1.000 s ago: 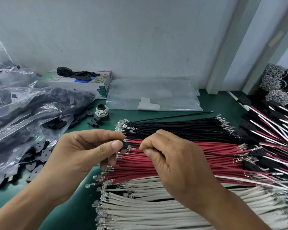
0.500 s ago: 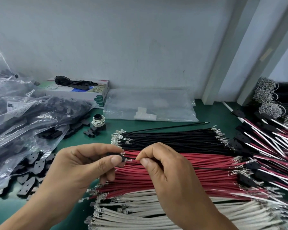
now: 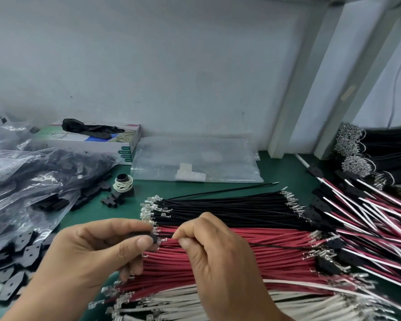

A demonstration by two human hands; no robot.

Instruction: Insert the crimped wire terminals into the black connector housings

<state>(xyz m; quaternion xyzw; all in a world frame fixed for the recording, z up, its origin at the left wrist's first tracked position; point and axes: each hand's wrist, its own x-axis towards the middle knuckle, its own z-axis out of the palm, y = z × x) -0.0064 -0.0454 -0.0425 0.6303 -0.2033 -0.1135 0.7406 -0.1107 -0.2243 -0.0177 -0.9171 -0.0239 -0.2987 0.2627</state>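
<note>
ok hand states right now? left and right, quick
Left hand: closed, pinching a black connector housing between thumb and fingers.
Right hand: closed, pinching a wire near its metal tip, next to the housing.

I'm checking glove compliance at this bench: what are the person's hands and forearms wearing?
Nothing shows on either: the left hand and right hand are bare, without gloves, rings or a watch. Both forearms are bare to the picture's lower edge, with no sleeves in view. Fingernails are short and unpainted.

A green table top [image 3: 285, 169] meets a pale plastered wall [image 3: 171, 66].
</note>
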